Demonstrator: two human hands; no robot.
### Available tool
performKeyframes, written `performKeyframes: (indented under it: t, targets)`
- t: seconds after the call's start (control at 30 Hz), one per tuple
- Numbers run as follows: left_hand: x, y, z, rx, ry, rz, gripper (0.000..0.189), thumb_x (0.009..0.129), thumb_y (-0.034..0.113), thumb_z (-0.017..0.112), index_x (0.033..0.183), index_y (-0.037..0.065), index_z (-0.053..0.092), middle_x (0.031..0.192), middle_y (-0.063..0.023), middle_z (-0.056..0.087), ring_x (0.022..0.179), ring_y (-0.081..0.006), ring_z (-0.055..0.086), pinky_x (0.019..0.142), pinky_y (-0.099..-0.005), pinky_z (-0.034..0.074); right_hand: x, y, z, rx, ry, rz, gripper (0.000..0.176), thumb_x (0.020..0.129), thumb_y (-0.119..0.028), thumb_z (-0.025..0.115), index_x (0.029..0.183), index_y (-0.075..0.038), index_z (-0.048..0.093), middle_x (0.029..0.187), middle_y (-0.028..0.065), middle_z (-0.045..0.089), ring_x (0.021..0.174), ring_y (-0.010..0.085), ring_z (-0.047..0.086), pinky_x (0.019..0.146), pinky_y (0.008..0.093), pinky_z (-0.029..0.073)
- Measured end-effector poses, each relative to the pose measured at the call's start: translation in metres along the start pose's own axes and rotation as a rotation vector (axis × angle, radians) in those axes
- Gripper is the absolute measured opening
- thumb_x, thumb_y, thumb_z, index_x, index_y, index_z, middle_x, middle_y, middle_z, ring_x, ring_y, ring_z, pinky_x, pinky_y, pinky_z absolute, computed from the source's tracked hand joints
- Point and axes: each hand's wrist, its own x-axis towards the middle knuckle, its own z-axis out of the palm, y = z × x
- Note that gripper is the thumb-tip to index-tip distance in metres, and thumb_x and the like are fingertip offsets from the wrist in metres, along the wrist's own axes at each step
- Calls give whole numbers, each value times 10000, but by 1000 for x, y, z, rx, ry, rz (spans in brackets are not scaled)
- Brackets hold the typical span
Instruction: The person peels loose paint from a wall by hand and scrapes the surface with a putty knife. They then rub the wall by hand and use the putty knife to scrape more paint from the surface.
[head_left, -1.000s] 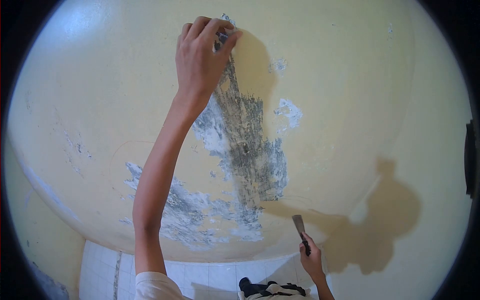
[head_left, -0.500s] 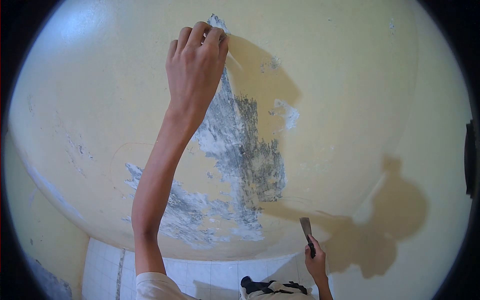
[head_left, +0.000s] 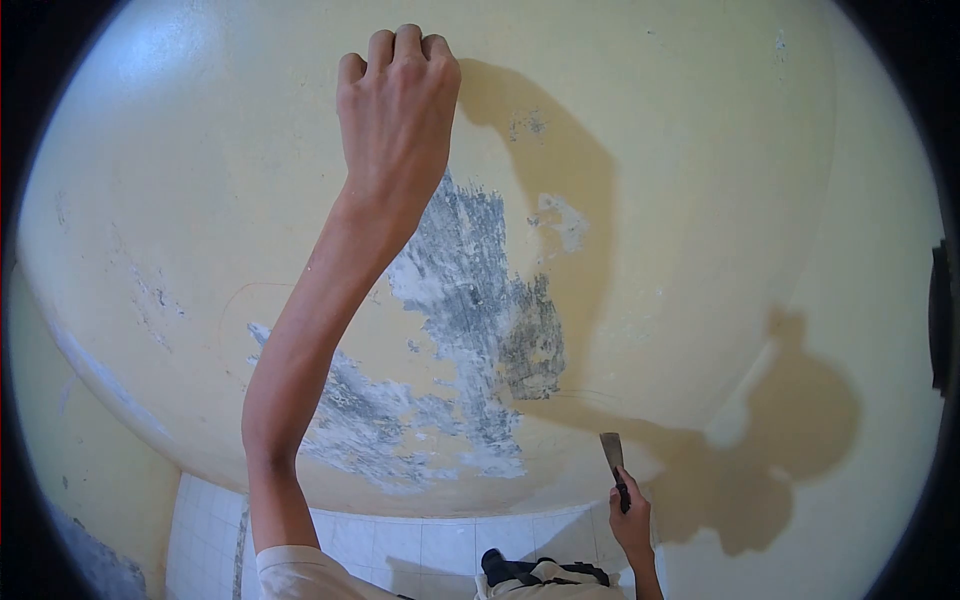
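Observation:
High on the yellow wall (head_left: 690,180), my left hand (head_left: 400,100) is closed, with its back toward me and fingers curled against or close to the surface. The fingertips are hidden, so anything in them is out of sight. Just below the wrist runs a large bare patch (head_left: 470,260), grey and white, where the paint is off. Low on the right, my right hand (head_left: 632,522) grips the dark handle of a paint scraper (head_left: 613,456). Its metal blade points up, seemingly apart from the wall.
A second stripped area (head_left: 365,420) spreads at the lower left of the wall, and a small chipped spot (head_left: 567,222) lies right of the large patch. White floor tiles (head_left: 447,545) meet the wall below. Dark shadows fall on the wall at right.
My left hand has shifted slightly upward and turned, so its back now covers the top of the stripped strip that showed before. My right hand with the scraper stays about where it was.

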Motion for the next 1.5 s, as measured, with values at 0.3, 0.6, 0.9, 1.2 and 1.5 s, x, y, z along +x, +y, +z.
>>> performKeyframes:
  t: [0.3, 0.6, 0.9, 1.2, 1.5]
  targets:
    - [-1, -3, 25, 150, -31, 79, 160, 857, 110, 661, 971, -2, 645, 960, -108, 667, 924, -222, 624, 826, -355, 476, 1, 19, -3, 1, 79, -93, 415, 933, -81, 563, 1345, -44, 530, 812, 147, 631, 672, 142, 568, 668, 287, 482]
    - [-41, -20, 11, -549, 98, -5, 148, 925, 174, 635, 860, 57, 573, 831, -46, 565, 763, -188, 531, 719, -347, 398, 0, 15, -10, 2, 45, -40, 419, 929, -86, 556, 1345, -44, 531, 727, 110, 572, 640, 128, 524, 637, 280, 467]
    - [-49, 7, 20, -339, 217, -100, 270, 920, 264, 656, 1134, 101, 678, 1195, -23, 606, 1108, -245, 511, 985, -421, 340, 2, 8, -6, 0, -2, -9, 420, 930, -98, 556, 1347, -49, 531, 788, 144, 623, 661, 150, 554, 660, 298, 483]
    - [-50, -2, 23, -584, 206, -177, 168, 875, 201, 701, 1004, 93, 706, 1010, -58, 631, 993, -240, 567, 833, -357, 463, 1, 18, -6, -37, 19, -31, 409, 929, -94, 560, 1332, -28, 537, 825, 170, 638, 674, 161, 570, 674, 303, 491]
    - [-72, 35, 12, -708, 98, -212, 311, 895, 249, 673, 1189, 150, 683, 1248, -103, 521, 1118, -281, 435, 941, -444, 370, 8, 9, 1, -10, 21, -59, 409, 934, -112, 558, 1333, -26, 532, 770, 153, 600, 653, 164, 547, 660, 309, 488]
